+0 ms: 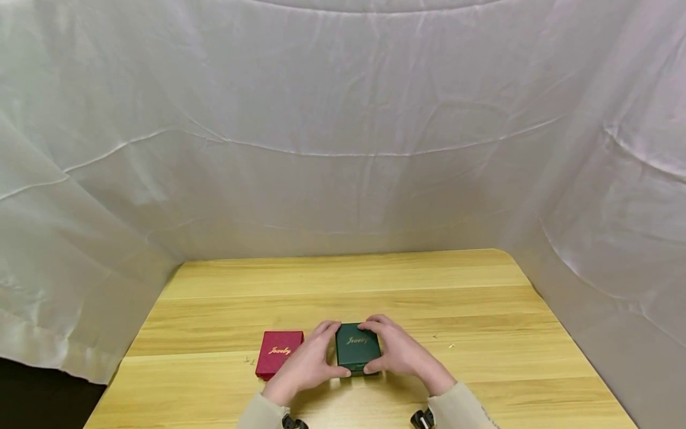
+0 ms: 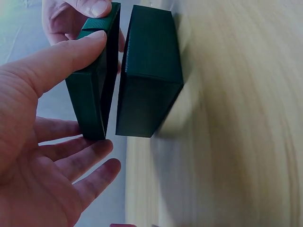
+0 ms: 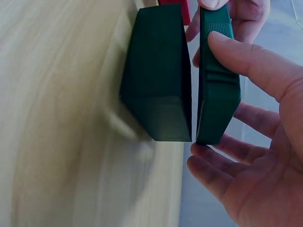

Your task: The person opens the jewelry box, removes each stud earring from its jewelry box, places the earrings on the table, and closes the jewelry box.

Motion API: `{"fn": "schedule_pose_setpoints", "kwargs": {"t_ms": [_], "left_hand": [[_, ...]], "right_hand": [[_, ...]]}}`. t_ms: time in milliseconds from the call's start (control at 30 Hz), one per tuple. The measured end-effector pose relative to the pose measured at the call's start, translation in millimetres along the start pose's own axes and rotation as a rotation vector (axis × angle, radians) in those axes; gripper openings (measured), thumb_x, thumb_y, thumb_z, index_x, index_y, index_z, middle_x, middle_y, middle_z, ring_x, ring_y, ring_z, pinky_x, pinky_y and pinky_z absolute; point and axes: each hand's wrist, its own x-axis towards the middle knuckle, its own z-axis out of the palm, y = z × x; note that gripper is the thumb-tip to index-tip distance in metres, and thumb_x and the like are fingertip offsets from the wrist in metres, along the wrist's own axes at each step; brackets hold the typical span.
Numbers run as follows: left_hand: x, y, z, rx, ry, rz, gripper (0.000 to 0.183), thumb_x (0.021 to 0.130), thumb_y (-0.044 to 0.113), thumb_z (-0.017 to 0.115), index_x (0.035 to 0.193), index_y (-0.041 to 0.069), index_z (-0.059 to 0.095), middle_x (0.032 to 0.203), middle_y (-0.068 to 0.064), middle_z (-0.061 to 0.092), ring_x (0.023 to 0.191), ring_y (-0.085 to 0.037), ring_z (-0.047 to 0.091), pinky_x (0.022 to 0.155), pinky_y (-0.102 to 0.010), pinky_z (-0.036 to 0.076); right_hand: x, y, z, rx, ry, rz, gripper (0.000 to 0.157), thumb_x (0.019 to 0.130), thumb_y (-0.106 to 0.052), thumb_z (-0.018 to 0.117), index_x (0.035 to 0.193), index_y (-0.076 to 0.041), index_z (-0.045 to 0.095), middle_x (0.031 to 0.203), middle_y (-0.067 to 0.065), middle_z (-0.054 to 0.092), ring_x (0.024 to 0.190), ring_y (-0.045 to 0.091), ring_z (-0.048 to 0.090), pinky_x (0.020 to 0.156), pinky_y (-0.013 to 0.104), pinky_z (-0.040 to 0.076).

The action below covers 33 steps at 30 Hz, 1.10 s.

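Observation:
My left hand (image 1: pixel 312 359) and right hand (image 1: pixel 401 353) hold the dark green lid (image 1: pixel 354 350) of a jewelry box between them, one on each side. Gold lettering reading "Jewelry" marks its top. Both thumbs press its near edge, and other fingers reach along its sides and far edge. In the left wrist view, the box's green base (image 2: pixel 150 71) sits on the table, with a narrow gap between it and the lid. The same gap shows in the right wrist view, beside the lid's ribbed bow band (image 3: pixel 218 30). The inside of the base is hidden.
A red jewelry box (image 1: pixel 276 345) with gold lettering stands just left of my left hand, which partly covers it. Small bits (image 1: pixel 452 345) lie on the wooden table (image 1: pixel 509 333) to the right. Pale grey cloth (image 1: pixel 343 190) hangs around the back and sides.

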Motion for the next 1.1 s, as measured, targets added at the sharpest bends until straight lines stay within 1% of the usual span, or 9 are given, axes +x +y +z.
{"fn": "schedule_pose_setpoints", "kwargs": {"t_ms": [267, 667, 933, 1100], "left_hand": [[-1.6, -0.7, 4.1, 0.002, -0.001, -0.002, 0.091, 0.077, 0.037, 0.084, 0.147, 0.001, 0.04, 0.146, -0.012, 0.042, 0.124, -0.028, 0.05, 0.099, -0.048, 0.046], [-0.3, -1.1, 5.3, 0.003, -0.01, -0.007, 0.092, 0.077, 0.037, 0.084, 0.148, 0.002, 0.039, 0.146, -0.011, 0.041, 0.123, -0.026, 0.05, 0.099, -0.046, 0.046], [1.2, -2.0, 5.0, 0.002, -0.017, 0.005, 0.091, 0.077, 0.035, 0.084, 0.148, 0.0, 0.038, 0.146, -0.013, 0.041, 0.123, -0.029, 0.05, 0.098, -0.048, 0.047], [3.4, -2.4, 5.3, 0.016, -0.014, 0.002, 0.092, 0.076, 0.036, 0.085, 0.147, 0.0, 0.039, 0.146, -0.013, 0.041, 0.123, -0.028, 0.05, 0.098, -0.047, 0.047]], "right_hand": [[-1.4, 0.9, 2.2, -0.006, -0.017, 0.0, 0.075, 0.069, -0.026, 0.09, 0.134, -0.008, 0.057, 0.135, 0.011, 0.048, 0.115, 0.031, 0.052, 0.092, 0.051, 0.047], [-2.1, 1.1, 3.5, -0.013, -0.007, 0.0, 0.075, 0.069, -0.027, 0.09, 0.134, -0.009, 0.057, 0.134, 0.008, 0.048, 0.114, 0.028, 0.052, 0.092, 0.049, 0.047], [-2.1, 2.5, 5.7, -0.008, 0.004, 0.01, 0.076, 0.069, -0.027, 0.09, 0.135, -0.008, 0.056, 0.135, 0.01, 0.047, 0.114, 0.029, 0.052, 0.091, 0.049, 0.047], [-1.3, 4.0, 8.1, -0.007, 0.017, 0.017, 0.077, 0.069, -0.027, 0.09, 0.135, -0.009, 0.056, 0.136, 0.01, 0.046, 0.114, 0.029, 0.052, 0.092, 0.049, 0.047]]}}
